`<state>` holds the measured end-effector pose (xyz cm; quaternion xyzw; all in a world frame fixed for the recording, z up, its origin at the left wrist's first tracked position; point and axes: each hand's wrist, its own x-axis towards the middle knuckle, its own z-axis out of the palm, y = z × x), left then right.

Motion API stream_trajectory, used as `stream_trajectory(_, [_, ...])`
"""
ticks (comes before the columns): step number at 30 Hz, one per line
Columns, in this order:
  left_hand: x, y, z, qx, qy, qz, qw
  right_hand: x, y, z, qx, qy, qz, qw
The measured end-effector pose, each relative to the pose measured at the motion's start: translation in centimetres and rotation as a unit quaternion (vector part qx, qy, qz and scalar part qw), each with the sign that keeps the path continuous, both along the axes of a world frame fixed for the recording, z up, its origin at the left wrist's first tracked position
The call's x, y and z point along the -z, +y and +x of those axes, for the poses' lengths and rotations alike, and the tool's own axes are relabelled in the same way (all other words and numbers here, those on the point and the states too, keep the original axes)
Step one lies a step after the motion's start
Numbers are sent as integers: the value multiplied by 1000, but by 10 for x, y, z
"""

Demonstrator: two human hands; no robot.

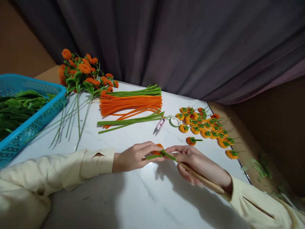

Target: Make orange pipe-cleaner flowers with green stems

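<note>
My left hand pinches a small orange pipe-cleaner flower between thumb and fingers, low over the table. A green pipe cleaner crosses the flower, one end sticking out by my left fingers. My right hand closes on the other end of the green piece, its fingertips touching the flower's side. A thin wooden stick also lies in that hand, running back along the palm to the wrist. The fingers hide part of the flower.
Beyond my hands lie thread snips, a roll of green tape, orange pipe cleaners and green pipe cleaners. Finished flower heads cluster right. At left are a blue basket of leaves and a bunch of orange flowers.
</note>
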<state>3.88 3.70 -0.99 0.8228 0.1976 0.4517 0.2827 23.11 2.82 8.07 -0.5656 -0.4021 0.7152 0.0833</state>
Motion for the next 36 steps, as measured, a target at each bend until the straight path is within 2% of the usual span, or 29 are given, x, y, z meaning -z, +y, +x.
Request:
stream_trajectory(4, [2,1,0,-8,-13,36,999,-3,-5,-1,-11,13,14,1000])
stream_trajectory(7, [2,-1,1,-27,-5,18,999,-6,-8,-2,-33,25,31,999])
stream_trajectory(10, [0,-3,2,-60,1,-49,997,-6,-9,-2,-58,29,35,997])
stream_trajectory(12, [-2,-4,2,-62,-1,-130,990,-5,-9,-2,-64,27,29,997])
stream_trajectory(15, [-7,-3,2,-25,5,-248,969,-3,-8,0,-54,28,10,998])
stream_trajectory(17, [-11,-2,1,2,18,-279,960,-2,-8,2,-31,40,7,999])
stream_trajectory(20, [-15,-1,-2,30,31,-254,966,2,-8,7,-16,52,12,998])
stream_trajectory(24, [-14,0,-4,44,32,-199,978,5,-9,10,-32,46,5,998])
stream_trajectory(28, [-10,1,-2,39,25,-193,980,4,-9,10,-48,41,-4,998])
stream_trajectory(33, [-10,0,1,39,69,-266,961,0,-9,7,-122,1,11,992])
stream_trajectory(36, [-10,0,2,24,94,-341,935,1,-13,3,-149,-88,81,982])
